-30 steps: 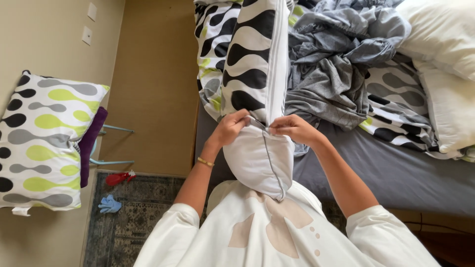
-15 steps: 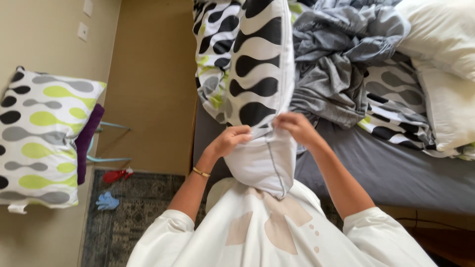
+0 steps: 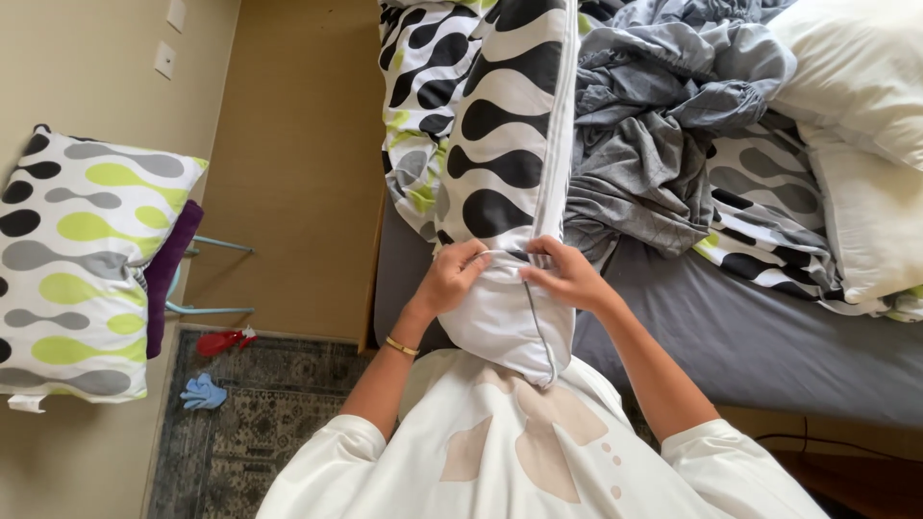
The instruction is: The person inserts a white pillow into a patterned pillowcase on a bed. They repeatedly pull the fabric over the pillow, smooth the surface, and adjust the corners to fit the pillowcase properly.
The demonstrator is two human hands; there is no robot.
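A white pillow (image 3: 500, 317) stands on end against my chest, half inside a pillowcase (image 3: 505, 125) patterned in black, white and grey blobs. My left hand (image 3: 452, 274) pinches the case's open edge on the left side of the pillow. My right hand (image 3: 567, 274) grips the same edge on the right, fingers curled over the fabric. A grey piped seam runs down the bare white end below my hands. A gold bracelet (image 3: 402, 346) sits on my left wrist.
A bed with a grey fitted sheet (image 3: 760, 336) carries a crumpled grey sheet (image 3: 663, 125), a patterned duvet and white pillows (image 3: 865, 96). A patterned pillow (image 3: 82, 259) rests on a chair at left. A rug (image 3: 260, 423) holds small red and blue items.
Both hands have drawn the pillowcase edge further down over the white pillow, so less of the white end shows. The view has shifted slightly.
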